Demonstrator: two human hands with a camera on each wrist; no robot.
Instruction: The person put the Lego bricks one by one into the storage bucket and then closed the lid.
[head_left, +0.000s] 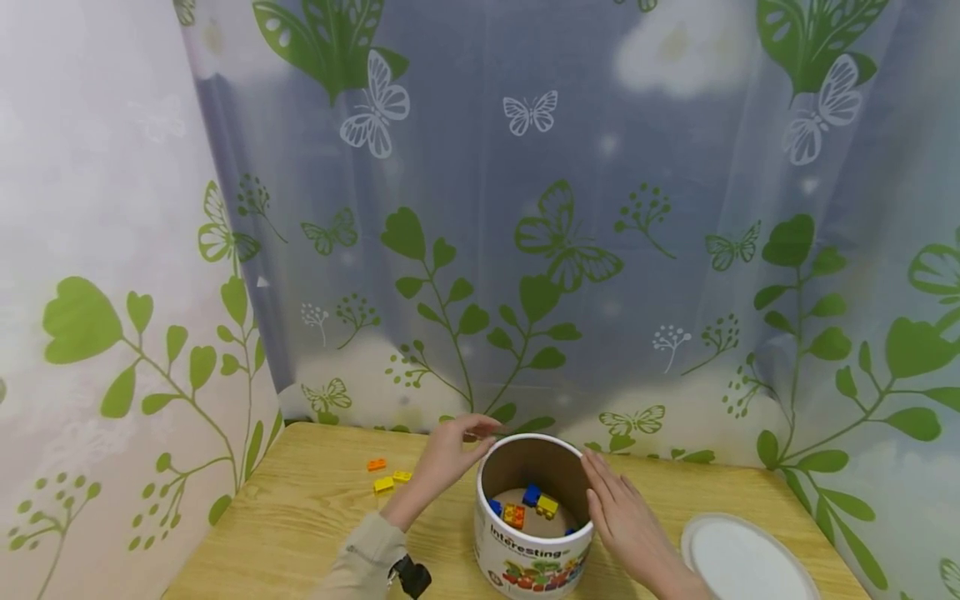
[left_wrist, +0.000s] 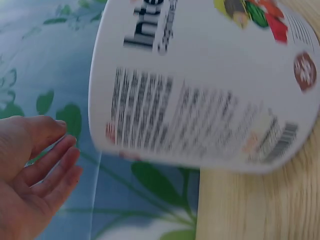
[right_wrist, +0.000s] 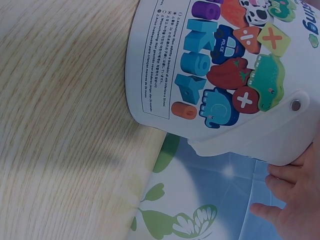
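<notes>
A white round bucket (head_left: 531, 560) with a printed label stands on the table between both hands. Inside it lie several toy building blocks, among them a yellow block (head_left: 547, 506), a blue block (head_left: 532, 494) and a red-orange block (head_left: 513, 516). My left hand (head_left: 450, 457) is at the bucket's far left rim; the left wrist view shows its fingers loosely bent and apart from the wall, holding nothing. Along the right rim lies my right hand (head_left: 626, 518), fingers extended. In the right wrist view its fingertips are beside the bucket's white plastic handle (right_wrist: 250, 142).
Left of the bucket, an orange block (head_left: 377, 464) and two yellow blocks (head_left: 384, 485) lie on the wooden table (head_left: 300, 517). A white round lid (head_left: 750, 560) lies flat at the right. Behind the table hangs a curtain (head_left: 480, 208) printed with leaves and butterflies.
</notes>
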